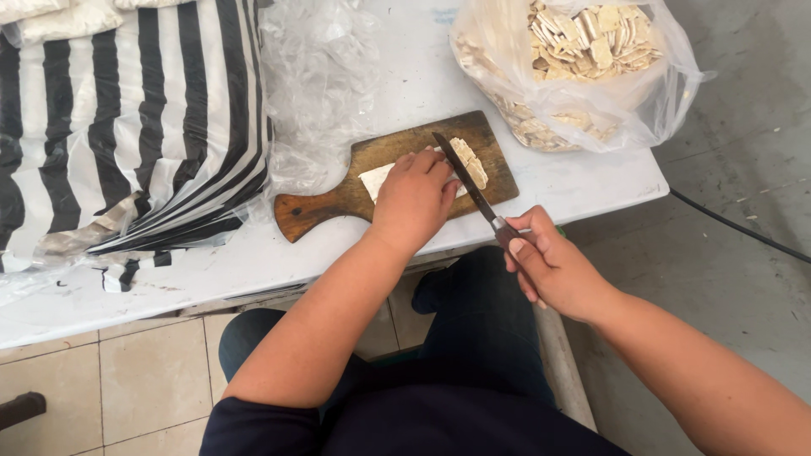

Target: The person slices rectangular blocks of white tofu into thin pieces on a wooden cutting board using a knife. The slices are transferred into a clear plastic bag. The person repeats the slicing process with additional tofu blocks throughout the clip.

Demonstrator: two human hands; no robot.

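We note a white table [583, 181] with a scuffed top, standing on a floor of pale tiles and grey concrete. Lying directly on it: a brown wooden cutting board [338, 198] with a handle toward the near-left edge; a black-and-white striped bag [127, 118] across the left part; crumpled clear plastic [317, 84] between bag and board; and at the far right corner a clear bag of cut pale pieces [583, 67].

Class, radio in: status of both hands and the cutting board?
Left hand pressing pale slab on wooden board. Right hand gripping knife, blade over slab. Nothing obstructing.
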